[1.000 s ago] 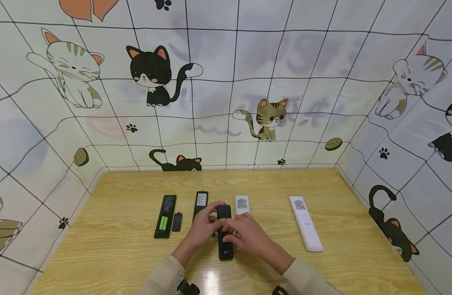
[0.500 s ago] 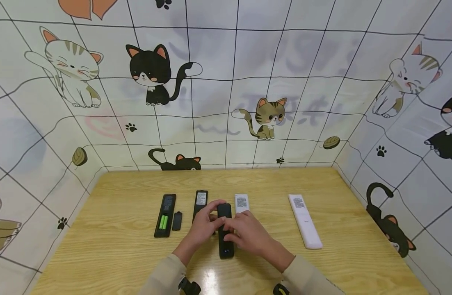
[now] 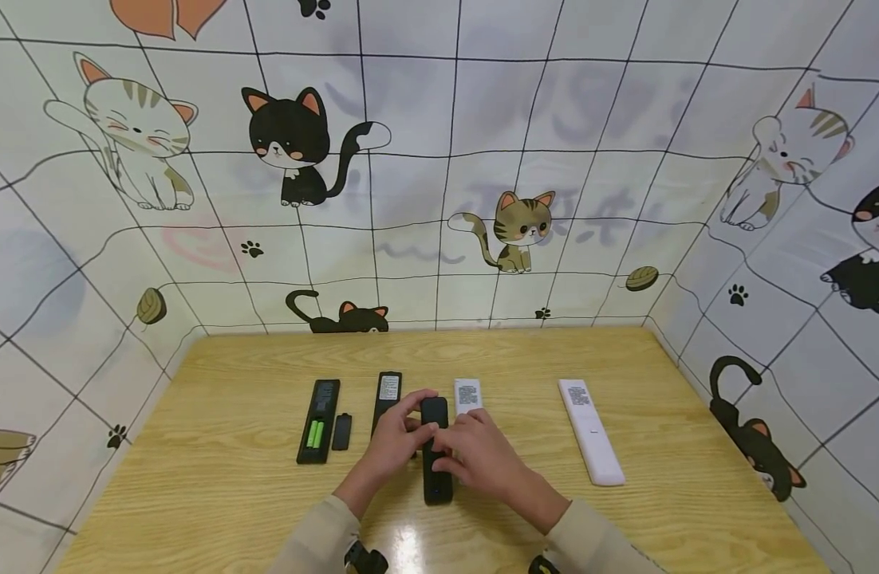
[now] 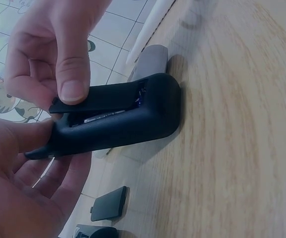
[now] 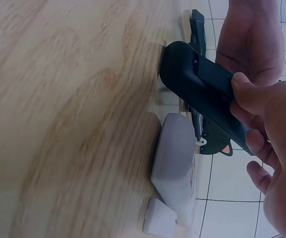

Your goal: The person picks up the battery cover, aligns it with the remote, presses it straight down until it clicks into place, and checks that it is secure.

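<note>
A black remote control (image 3: pixel 437 486) is between both hands at the middle of the table, back side up. My left hand (image 3: pixel 392 438) grips its far end, thumb on one side and fingers on the other. With thumb and fingers, my right hand (image 3: pixel 482 450) pinches the black battery cover (image 4: pixel 103 98). The cover lies tilted over the battery compartment, its pinched end raised. Through the gap beneath it, a battery (image 4: pixel 103 117) shows in the left wrist view. In the right wrist view the remote's rounded end (image 5: pixel 180 67) is close over the table.
Left on the table (image 3: pixel 195 494) lies a black remote (image 3: pixel 312 446) with green batteries exposed, a loose black cover (image 3: pixel 342 432) beside it. Another black remote (image 3: pixel 388 391) and a white remote (image 3: pixel 468 392) are partly hidden behind the hands. A white remote (image 3: pixel 593 434) lies right.
</note>
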`<state>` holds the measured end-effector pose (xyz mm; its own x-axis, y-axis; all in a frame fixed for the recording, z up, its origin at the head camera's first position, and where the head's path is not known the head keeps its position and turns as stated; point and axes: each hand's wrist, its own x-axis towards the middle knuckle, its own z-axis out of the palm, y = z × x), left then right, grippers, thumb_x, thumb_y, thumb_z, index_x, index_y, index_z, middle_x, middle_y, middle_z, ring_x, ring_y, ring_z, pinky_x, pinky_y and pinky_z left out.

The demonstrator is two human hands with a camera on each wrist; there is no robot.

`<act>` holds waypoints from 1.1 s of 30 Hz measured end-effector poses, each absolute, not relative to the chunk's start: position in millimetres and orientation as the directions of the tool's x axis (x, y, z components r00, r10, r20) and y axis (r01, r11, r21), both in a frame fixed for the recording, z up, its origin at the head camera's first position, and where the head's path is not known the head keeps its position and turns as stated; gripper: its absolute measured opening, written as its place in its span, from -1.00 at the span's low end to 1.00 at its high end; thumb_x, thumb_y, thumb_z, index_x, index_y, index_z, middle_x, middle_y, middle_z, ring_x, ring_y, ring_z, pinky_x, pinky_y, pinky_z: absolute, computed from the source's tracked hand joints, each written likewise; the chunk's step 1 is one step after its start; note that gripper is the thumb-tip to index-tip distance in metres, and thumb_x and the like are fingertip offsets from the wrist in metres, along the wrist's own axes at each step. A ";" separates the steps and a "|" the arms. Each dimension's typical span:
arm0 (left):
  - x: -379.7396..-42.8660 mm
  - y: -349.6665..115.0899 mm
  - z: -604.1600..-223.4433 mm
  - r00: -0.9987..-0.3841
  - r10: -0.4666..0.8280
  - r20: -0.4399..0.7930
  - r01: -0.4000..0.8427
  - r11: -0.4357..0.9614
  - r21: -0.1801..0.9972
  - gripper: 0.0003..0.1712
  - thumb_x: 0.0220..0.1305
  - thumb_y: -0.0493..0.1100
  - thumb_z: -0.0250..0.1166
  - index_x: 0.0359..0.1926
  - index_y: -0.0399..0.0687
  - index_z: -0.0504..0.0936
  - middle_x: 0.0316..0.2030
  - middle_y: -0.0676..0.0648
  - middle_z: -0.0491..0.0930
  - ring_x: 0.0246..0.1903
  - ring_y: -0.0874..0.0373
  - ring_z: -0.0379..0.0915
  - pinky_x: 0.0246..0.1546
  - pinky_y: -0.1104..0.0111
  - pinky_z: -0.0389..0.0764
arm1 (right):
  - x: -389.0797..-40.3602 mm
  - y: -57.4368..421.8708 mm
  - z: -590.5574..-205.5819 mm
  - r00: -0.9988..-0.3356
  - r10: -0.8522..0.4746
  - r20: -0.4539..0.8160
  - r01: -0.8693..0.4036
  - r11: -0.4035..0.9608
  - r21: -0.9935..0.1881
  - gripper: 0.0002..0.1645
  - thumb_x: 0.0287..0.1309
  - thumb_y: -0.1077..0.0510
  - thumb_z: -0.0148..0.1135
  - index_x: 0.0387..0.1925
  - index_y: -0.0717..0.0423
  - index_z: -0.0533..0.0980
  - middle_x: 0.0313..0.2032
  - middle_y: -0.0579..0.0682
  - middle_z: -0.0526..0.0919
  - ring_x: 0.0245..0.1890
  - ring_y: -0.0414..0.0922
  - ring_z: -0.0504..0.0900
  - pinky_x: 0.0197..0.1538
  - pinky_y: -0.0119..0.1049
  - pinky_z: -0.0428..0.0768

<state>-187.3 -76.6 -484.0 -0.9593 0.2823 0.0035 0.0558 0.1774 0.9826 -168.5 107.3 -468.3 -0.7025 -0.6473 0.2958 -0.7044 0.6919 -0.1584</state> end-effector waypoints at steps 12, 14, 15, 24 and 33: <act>-187.6 -77.5 -485.2 -0.963 0.271 0.002 0.056 0.193 0.980 -0.48 0.31 -0.30 0.25 0.26 0.14 0.46 0.04 -0.24 0.52 -0.26 0.11 0.65 -0.29 0.29 0.66 | -165.7 104.1 -472.9 -0.663 -0.668 0.338 -0.726 0.684 -0.072 -0.73 0.00 -0.21 0.37 -0.38 -0.24 0.50 -0.39 -0.33 0.65 -0.25 -0.26 0.51 0.05 -0.16 0.33; -187.4 -77.3 -484.9 -0.962 0.273 0.004 0.059 0.195 0.979 -0.48 0.31 -0.30 0.25 0.26 0.13 0.46 0.04 -0.25 0.52 -0.26 0.11 0.65 -0.29 0.29 0.67 | -165.0 103.9 -473.5 -0.661 -0.665 0.349 -0.725 0.685 -0.069 -0.73 0.00 -0.21 0.38 -0.38 -0.24 0.50 -0.36 -0.32 0.62 -0.25 -0.25 0.49 0.05 -0.17 0.33; -187.3 -77.1 -484.8 -0.962 0.272 0.005 0.061 0.196 0.979 -0.48 0.31 -0.31 0.25 0.26 0.13 0.46 0.04 -0.24 0.52 -0.26 0.11 0.65 -0.29 0.29 0.67 | -164.5 103.8 -473.4 -0.660 -0.662 0.354 -0.725 0.685 -0.070 -0.73 -0.01 -0.21 0.38 -0.37 -0.25 0.50 -0.35 -0.32 0.60 -0.24 -0.25 0.49 0.04 -0.18 0.33; -187.2 -76.8 -484.8 -0.961 0.275 0.019 0.074 0.193 0.978 -0.47 0.31 -0.32 0.24 0.26 0.13 0.46 0.03 -0.24 0.52 -0.27 0.11 0.66 -0.30 0.30 0.67 | -163.5 103.5 -472.5 -0.713 -0.616 0.336 -0.683 0.718 -0.131 -0.73 -0.04 -0.20 0.42 -0.39 -0.25 0.51 -0.31 -0.29 0.59 -0.22 -0.24 0.53 0.07 -0.15 0.35; -188.2 -76.4 -486.2 -0.960 0.279 0.008 0.065 0.198 0.978 -0.47 0.32 -0.29 0.24 0.28 0.12 0.44 0.06 -0.24 0.50 -0.26 0.11 0.65 -0.29 0.28 0.67 | -162.2 105.0 -473.6 -0.725 -0.595 0.346 -0.668 0.731 -0.140 -0.71 -0.06 -0.19 0.43 -0.41 -0.24 0.51 -0.34 -0.29 0.59 -0.25 -0.25 0.54 0.04 -0.17 0.36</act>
